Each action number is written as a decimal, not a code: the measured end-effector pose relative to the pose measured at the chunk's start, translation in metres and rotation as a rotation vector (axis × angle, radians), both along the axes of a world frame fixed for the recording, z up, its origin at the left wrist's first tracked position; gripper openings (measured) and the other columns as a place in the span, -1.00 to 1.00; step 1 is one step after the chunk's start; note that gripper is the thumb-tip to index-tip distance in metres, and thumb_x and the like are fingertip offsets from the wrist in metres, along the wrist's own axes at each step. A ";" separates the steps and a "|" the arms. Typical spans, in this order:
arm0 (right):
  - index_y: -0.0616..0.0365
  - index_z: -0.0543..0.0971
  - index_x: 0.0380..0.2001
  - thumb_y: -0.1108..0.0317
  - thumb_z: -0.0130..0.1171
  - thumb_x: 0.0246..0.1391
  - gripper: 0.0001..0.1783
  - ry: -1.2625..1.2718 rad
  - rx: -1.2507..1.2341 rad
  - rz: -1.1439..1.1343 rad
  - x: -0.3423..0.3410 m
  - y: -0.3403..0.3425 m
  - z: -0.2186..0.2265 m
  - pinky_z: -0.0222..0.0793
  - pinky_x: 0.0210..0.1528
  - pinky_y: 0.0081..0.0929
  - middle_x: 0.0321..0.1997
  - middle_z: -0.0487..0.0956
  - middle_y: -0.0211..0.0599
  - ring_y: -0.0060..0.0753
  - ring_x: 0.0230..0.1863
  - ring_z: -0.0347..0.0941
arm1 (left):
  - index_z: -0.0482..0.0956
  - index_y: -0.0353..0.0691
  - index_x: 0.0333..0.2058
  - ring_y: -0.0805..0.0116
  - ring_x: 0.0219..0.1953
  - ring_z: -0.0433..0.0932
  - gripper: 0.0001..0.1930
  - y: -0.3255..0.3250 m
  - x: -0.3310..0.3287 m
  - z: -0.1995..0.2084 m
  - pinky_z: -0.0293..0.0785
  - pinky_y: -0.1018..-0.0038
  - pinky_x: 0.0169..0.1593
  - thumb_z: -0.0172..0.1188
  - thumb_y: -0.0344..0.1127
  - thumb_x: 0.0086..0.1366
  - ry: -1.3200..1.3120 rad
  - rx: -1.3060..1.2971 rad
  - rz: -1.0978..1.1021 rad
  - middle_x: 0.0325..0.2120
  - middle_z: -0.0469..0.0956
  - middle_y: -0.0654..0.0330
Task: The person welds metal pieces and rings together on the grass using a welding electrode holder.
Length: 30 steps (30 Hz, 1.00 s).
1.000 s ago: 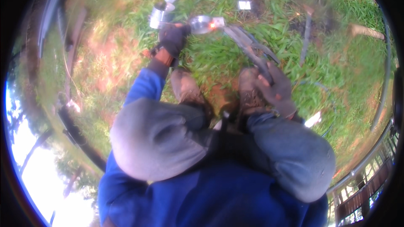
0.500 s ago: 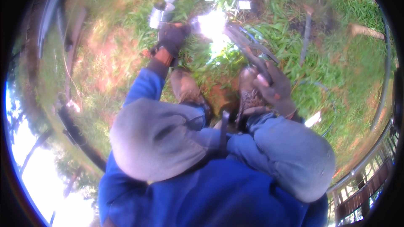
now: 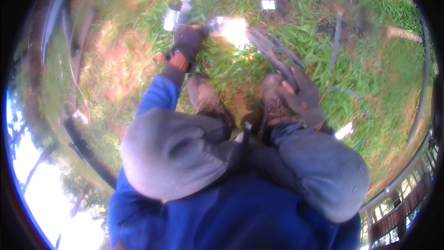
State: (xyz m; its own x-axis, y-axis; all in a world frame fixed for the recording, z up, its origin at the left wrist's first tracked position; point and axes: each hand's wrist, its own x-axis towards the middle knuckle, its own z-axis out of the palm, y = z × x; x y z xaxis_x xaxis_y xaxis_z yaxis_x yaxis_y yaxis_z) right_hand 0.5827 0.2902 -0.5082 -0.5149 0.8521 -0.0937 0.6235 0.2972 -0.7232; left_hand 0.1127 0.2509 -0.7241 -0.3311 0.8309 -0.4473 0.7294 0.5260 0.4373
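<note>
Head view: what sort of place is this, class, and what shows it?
Most likely an outdoor yard: green grass and reddish bare soil cover the ground, a railing stands at lower right, and a bright glow beside the dark tool suggests metalwork.

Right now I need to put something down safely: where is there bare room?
Grass looks free between the brownish bar and the left hand, and below the pale log. Crowded: around the white glare, flanked by silver cylinders and the dark tool in the right hand.
</note>
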 end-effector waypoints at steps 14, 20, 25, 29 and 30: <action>0.00 0.66 0.23 0.26 0.57 0.09 -0.38 0.069 0.083 0.035 -0.010 0.009 -0.004 0.69 -0.14 -0.14 -0.14 0.75 -0.14 0.00 -0.18 0.77 | 0.78 -0.16 -0.33 0.50 -0.49 0.53 -0.82 -0.050 -0.056 -0.071 0.44 0.41 -0.41 0.31 -0.31 0.49 0.007 0.385 0.013 -0.51 0.65 0.33; 0.05 0.64 0.23 0.23 0.59 0.06 -0.35 0.039 0.067 0.011 -0.001 0.000 -0.008 0.71 -0.13 -0.10 -0.10 0.75 -0.14 0.04 -0.14 0.77 | 0.77 -0.18 -0.30 0.49 -0.45 0.53 -0.84 -0.017 -0.020 -0.006 0.46 0.43 -0.36 0.32 -0.30 0.50 -0.203 0.389 -0.023 -0.45 0.65 0.34; 0.01 0.64 0.22 0.23 0.60 0.04 -0.35 0.013 0.091 0.032 0.000 0.005 -0.006 0.71 -0.13 -0.08 -0.08 0.75 -0.14 0.04 -0.14 0.76 | 0.79 -0.10 -0.20 0.19 -0.24 0.79 -0.80 -0.012 0.001 0.025 0.68 0.19 -0.07 0.16 -0.36 0.48 0.083 0.223 -0.134 -0.29 0.77 0.14; -0.06 0.63 0.25 0.23 0.58 0.04 -0.33 -0.042 -0.082 0.007 0.003 0.001 -0.005 0.70 -0.10 -0.08 -0.08 0.74 -0.14 0.04 -0.13 0.75 | 0.76 -0.13 -0.26 0.19 -0.32 0.75 -0.82 0.000 0.018 0.043 0.65 0.20 -0.15 0.16 -0.38 0.47 0.247 0.298 -0.361 -0.35 0.73 0.15; -0.09 0.63 0.26 0.24 0.58 0.04 -0.32 -0.059 -0.086 -0.030 0.004 -0.002 -0.004 0.70 -0.10 -0.08 -0.09 0.74 -0.13 0.03 -0.13 0.75 | 0.77 -0.15 -0.24 0.18 -0.31 0.75 -0.81 0.011 0.023 0.044 0.66 0.21 -0.14 0.15 -0.39 0.48 0.279 0.153 -0.451 -0.34 0.74 0.14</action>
